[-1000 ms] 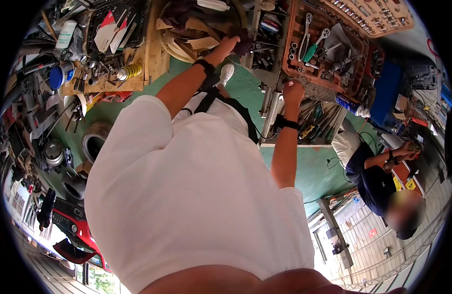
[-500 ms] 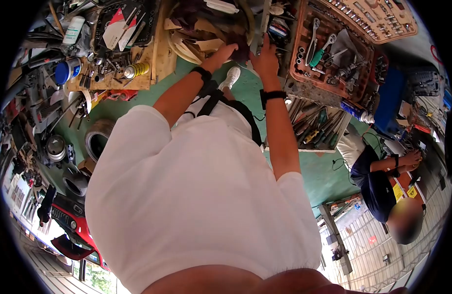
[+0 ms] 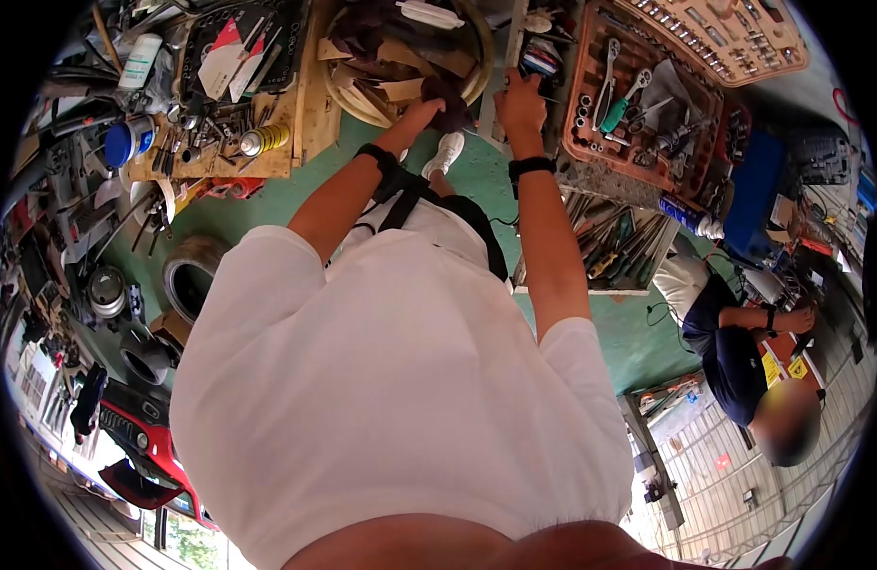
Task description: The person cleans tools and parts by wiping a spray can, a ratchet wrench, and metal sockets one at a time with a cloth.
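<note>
My left hand (image 3: 421, 118) is closed around a dark maroon rag (image 3: 449, 106), which hangs by the rim of a round bin (image 3: 484, 71) holding torn cardboard (image 3: 400, 90) and more dark cloth. To the right, my right hand (image 3: 521, 111) is closed by the edge of a tool cart, left of an open orange-brown socket case (image 3: 573, 142). What its fingers grip, if anything, is too small to make out. Inside the case lie a ratchet with a green handle (image 3: 613, 116), another ratchet (image 3: 606, 81) and loose sockets.
On the left, a wooden bench (image 3: 310, 128) carries a yellow spray can (image 3: 265, 140), a blue-lidded tub (image 3: 127, 141) and scattered tools. Screwdrivers fill a lower drawer (image 3: 614, 247) at right. Tires (image 3: 190, 275) lie on the green floor. Another person (image 3: 728, 351) works at far right.
My left hand has drawn the rag slightly down and left, away from my right hand. My right hand has shifted a little, its fingers now more curled. The gap between the hands is wider.
</note>
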A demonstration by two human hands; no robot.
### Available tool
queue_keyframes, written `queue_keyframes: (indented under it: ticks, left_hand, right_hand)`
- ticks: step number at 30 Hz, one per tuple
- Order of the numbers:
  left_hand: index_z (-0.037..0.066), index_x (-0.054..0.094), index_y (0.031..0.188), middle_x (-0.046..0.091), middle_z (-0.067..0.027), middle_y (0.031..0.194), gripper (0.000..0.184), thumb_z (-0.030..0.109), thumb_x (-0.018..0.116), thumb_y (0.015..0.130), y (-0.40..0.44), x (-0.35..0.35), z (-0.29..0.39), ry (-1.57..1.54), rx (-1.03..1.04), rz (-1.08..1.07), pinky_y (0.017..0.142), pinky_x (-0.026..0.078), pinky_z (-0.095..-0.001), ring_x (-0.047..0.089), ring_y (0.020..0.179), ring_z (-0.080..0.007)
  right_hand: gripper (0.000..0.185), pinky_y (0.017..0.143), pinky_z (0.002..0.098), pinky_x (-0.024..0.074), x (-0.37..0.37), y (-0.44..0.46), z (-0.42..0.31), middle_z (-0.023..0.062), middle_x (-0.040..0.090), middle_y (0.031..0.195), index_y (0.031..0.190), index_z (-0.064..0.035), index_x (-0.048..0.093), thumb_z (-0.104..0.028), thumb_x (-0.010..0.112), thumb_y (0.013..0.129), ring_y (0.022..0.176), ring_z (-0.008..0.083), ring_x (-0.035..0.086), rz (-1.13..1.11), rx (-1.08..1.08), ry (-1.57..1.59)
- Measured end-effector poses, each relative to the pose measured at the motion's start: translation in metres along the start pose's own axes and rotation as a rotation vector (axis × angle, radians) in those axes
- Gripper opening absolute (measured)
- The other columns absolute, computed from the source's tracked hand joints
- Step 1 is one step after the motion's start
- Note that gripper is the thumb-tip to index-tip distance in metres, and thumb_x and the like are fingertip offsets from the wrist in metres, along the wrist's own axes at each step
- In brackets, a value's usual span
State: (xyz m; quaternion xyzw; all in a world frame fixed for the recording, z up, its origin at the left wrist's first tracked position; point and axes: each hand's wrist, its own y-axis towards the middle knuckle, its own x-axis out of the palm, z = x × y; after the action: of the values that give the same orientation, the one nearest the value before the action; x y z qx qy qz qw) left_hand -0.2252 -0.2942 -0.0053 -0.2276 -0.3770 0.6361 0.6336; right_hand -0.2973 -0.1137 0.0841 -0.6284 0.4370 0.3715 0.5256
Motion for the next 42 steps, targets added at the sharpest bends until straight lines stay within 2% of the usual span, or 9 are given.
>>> queue_keyframes:
  ticks: [12, 15, 17, 20, 24, 27, 30, 35, 42]
  left_hand:
    - [0.003, 0.06, 0.094, 0.058, -0.0043, 0.085, 0.033, 0.029, 0.06, 0.074, 0.005, 0.015, 0.013, -0.027, 0.057, -0.022, 0.072, 0.043, -0.0306, 0.054, 0.079, -0.0166]
    - [0.001, 0.059, 0.095, 0.059, -0.0066, 0.085, 0.034, 0.028, 0.061, 0.074, 0.002, 0.027, 0.034, 0.105, 0.077, -0.039, 0.067, 0.046, -0.0315, 0.056, 0.076, -0.0177]
    - [0.001, 0.057, 0.099, 0.059, -0.0085, 0.085, 0.034, 0.025, 0.061, 0.075, -0.004, 0.043, 0.05, -0.073, 0.123, -0.16, 0.058, 0.049, -0.0337, 0.057, 0.071, -0.0188]
    - [0.001, 0.059, 0.091, 0.057, -0.002, 0.083, 0.028, 0.026, 0.06, 0.078, -0.005, 0.062, 0.064, 0.0, 0.078, -0.195, 0.072, 0.042, -0.0298, 0.052, 0.079, -0.0135]
    - [0.0, 0.059, 0.091, 0.057, -0.0024, 0.082, 0.026, 0.024, 0.06, 0.081, 0.026, 0.076, 0.041, -0.035, 0.23, -0.163, 0.07, 0.043, -0.0298, 0.052, 0.076, -0.0134]
    - [0.0, 0.06, 0.097, 0.057, -0.002, 0.082, 0.026, 0.021, 0.061, 0.082, 0.04, 0.076, 0.037, 0.082, 0.391, -0.128, 0.07, 0.044, -0.0303, 0.053, 0.075, -0.014]
    - [0.002, 0.051, 0.12, 0.063, -0.0142, 0.1, 0.046, 0.019, 0.062, 0.079, 0.04, 0.072, 0.049, 0.241, 0.511, -0.15, 0.073, 0.051, -0.0384, 0.062, 0.079, -0.0256]
    - [-0.003, 0.061, 0.102, 0.066, -0.0121, 0.086, 0.029, 0.017, 0.061, 0.081, 0.049, 0.075, 0.066, 0.403, 0.61, -0.277, 0.074, 0.05, -0.0367, 0.063, 0.081, -0.0242]
    - [-0.001, 0.058, 0.11, 0.065, -0.0107, 0.093, 0.033, 0.019, 0.061, 0.083, 0.035, 0.062, 0.084, 0.472, 0.507, -0.31, 0.07, 0.049, -0.0334, 0.06, 0.079, -0.0189]
  right_hand:
    - [0.026, 0.067, 0.0464, 0.0542, 0.0, -0.012, 0.027, 0.0156, 0.05, 0.111, 0.106, -0.0121, 0.057, -0.02, 0.061, 0.082, 0.079, 0.0369, 0.063, 0.198, -0.135, 0.121]
    - [0.028, 0.068, 0.0464, 0.0538, -0.001, -0.012, 0.028, 0.0162, 0.05, 0.112, 0.108, -0.0113, 0.056, -0.018, 0.062, 0.081, 0.081, 0.0369, 0.062, 0.188, -0.072, 0.184]
    - [0.031, 0.069, 0.045, 0.0524, -0.004, -0.017, 0.027, 0.0175, 0.052, 0.112, 0.111, -0.0069, 0.059, -0.016, 0.062, 0.082, 0.078, 0.0356, 0.062, 0.261, -0.048, 0.252]
    - [0.03, 0.069, 0.0439, 0.0521, 0.002, -0.029, 0.03, 0.0167, 0.053, 0.111, 0.109, -0.0034, 0.06, -0.015, 0.063, 0.081, 0.077, 0.0333, 0.062, 0.298, 0.033, 0.314]
    - [0.025, 0.066, 0.0431, 0.0525, 0.008, -0.045, 0.046, 0.0163, 0.052, 0.107, 0.104, -0.0027, 0.06, -0.012, 0.062, 0.081, 0.079, 0.0347, 0.061, 0.286, 0.066, 0.298]
    - [0.022, 0.064, 0.0423, 0.0514, 0.021, -0.055, 0.06, 0.016, 0.055, 0.099, 0.102, -0.0019, 0.06, -0.011, 0.063, 0.082, 0.076, 0.0336, 0.06, 0.318, 0.013, 0.331]
    - [0.018, 0.063, 0.0427, 0.051, 0.035, -0.064, 0.064, 0.0164, 0.056, 0.093, 0.098, -0.0013, 0.061, -0.009, 0.063, 0.082, 0.076, 0.0324, 0.059, 0.38, -0.022, 0.374]
    - [0.02, 0.072, 0.0415, 0.0511, 0.042, -0.067, 0.053, 0.0167, 0.058, 0.095, 0.096, 0.0007, 0.062, -0.012, 0.068, 0.082, 0.081, 0.0318, 0.061, 0.307, -0.095, 0.317]
    - [0.023, 0.077, 0.0447, 0.0499, 0.043, -0.064, 0.052, 0.0182, 0.06, 0.1, 0.099, -0.0009, 0.063, -0.014, 0.067, 0.081, 0.087, 0.0382, 0.06, 0.279, -0.08, 0.369]
